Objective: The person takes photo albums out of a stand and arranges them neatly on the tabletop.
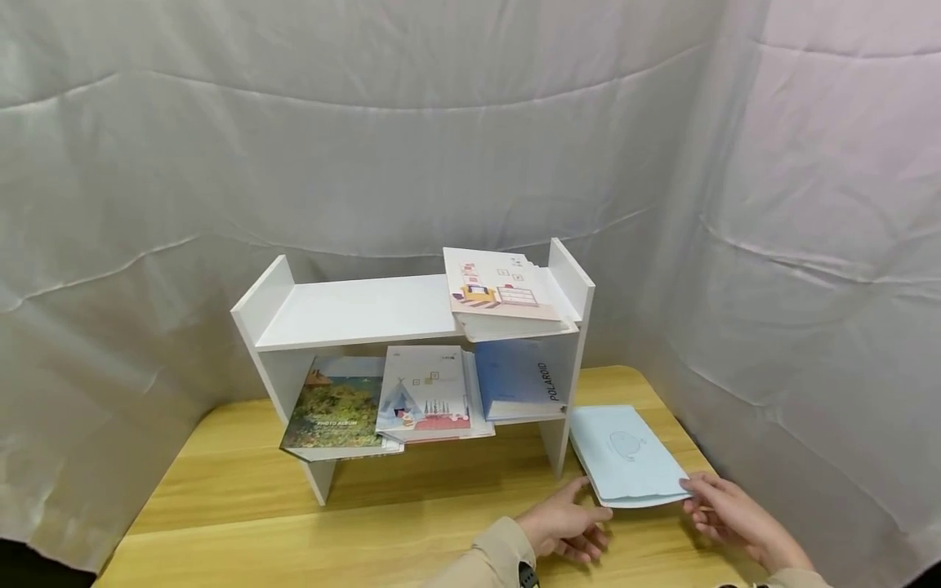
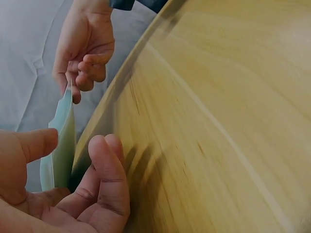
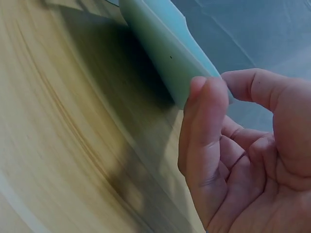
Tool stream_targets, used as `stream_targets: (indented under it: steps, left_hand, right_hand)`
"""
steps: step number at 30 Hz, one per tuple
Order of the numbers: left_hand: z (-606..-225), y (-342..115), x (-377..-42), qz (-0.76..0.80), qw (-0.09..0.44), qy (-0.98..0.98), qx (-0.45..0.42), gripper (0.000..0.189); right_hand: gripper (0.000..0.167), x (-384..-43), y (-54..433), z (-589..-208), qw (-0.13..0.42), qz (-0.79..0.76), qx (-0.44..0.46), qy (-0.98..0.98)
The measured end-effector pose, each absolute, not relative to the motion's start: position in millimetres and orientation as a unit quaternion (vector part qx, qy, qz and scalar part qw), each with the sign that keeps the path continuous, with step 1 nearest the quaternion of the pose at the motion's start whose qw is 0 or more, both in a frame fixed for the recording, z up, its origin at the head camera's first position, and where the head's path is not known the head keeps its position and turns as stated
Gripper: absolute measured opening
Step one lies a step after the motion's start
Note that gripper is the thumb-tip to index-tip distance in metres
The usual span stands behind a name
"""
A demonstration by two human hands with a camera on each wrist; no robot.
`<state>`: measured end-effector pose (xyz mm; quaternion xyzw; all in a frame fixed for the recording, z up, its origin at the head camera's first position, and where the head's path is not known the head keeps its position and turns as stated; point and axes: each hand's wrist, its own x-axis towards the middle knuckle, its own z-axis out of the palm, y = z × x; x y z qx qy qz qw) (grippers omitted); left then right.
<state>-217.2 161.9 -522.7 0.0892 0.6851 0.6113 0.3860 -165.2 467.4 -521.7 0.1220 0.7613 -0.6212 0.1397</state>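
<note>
A light blue booklet [image 1: 628, 453] with a whale-like drawing on its cover lies to the right of the white shelf, its near edge slightly raised from the table. My right hand [image 1: 735, 518] pinches its near right corner between thumb and fingertips; the right wrist view shows the booklet's underside [image 3: 170, 58] above the tabletop. At the near left corner is my left hand [image 1: 564, 523], thumb and fingers spread apart. In the left wrist view, the booklet [image 2: 60, 141] stands beyond the left thumb [image 2: 39, 144]; whether that hand touches it is hard to tell.
The white two-level shelf [image 1: 360, 310] stands on the wooden table [image 1: 243, 523]. Illustrated albums [image 1: 500, 290] lie on its top right. Below are a photo album [image 1: 338, 408], a tent-picture album [image 1: 426, 388] and a blue Polaroid album [image 1: 518, 380]. Grey curtains [image 1: 823, 327] border the table.
</note>
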Motion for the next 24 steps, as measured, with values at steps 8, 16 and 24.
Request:
stream_targets:
  steps: [8,16,24]
  left_hand:
    - [-526,162,-226,0.608,0.398,0.683,0.081,0.077]
    - [-526,160,-228,0.606,0.404,0.682,0.073,0.077]
    - [-526,160,-229,0.595,0.414,0.685,0.078,0.075]
  right_hand:
    - [0.057,-164,469,-527,0.158,-0.632,0.088,0.754]
    - [0.044,-170,467,-528,0.157,-0.630,0.077,0.757]
    - [0.016,-168,469,-532,0.149,-0.629,0.086,0.758]
